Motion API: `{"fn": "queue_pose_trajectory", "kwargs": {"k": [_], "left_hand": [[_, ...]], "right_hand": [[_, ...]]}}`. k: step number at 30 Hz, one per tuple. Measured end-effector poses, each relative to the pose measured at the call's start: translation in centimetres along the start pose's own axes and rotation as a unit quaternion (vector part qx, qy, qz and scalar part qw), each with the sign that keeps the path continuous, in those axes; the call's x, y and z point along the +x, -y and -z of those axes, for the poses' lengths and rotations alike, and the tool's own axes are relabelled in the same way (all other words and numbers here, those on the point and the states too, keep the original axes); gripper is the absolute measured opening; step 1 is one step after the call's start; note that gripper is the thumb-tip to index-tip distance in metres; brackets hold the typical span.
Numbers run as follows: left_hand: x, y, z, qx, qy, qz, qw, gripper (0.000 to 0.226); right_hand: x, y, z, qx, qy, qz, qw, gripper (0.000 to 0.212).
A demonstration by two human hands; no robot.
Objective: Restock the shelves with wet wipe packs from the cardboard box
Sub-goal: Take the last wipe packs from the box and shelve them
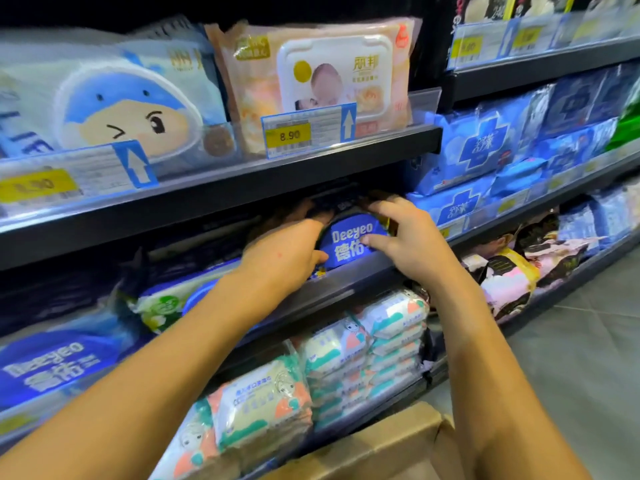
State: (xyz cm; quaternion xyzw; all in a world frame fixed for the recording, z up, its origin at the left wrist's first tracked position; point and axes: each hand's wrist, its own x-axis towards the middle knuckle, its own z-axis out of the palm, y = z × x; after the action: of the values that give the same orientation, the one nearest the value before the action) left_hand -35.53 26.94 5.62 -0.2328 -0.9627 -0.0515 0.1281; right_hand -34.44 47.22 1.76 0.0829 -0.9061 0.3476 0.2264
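as the blue deeyeo pack (351, 239) stands at the lip of the middle shelf (363, 277), long axis sideways, the left hand (287, 252) and right hand (410, 237) each grip one end, fingers hooked over its top.

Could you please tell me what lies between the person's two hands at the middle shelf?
In the head view, a blue Deeyeo wipe pack lies between the left hand and the right hand; both hold it.

The blue wipe pack (351, 239) reads "Deeyeo". Another blue pack (48, 367) does too. A yellow price tag (290, 135) says "8.90"
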Motion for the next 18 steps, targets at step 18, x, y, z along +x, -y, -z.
{"fn": "queue_pose_trajectory", "kwargs": {"k": [18], "left_hand": [[-12.5,10.3,5.3,0.161,0.025,0.073,0.984,0.063]], "right_hand": [[-1.8,13.1,-6.9,-0.157,0.138,0.190,0.959,0.058]]}}
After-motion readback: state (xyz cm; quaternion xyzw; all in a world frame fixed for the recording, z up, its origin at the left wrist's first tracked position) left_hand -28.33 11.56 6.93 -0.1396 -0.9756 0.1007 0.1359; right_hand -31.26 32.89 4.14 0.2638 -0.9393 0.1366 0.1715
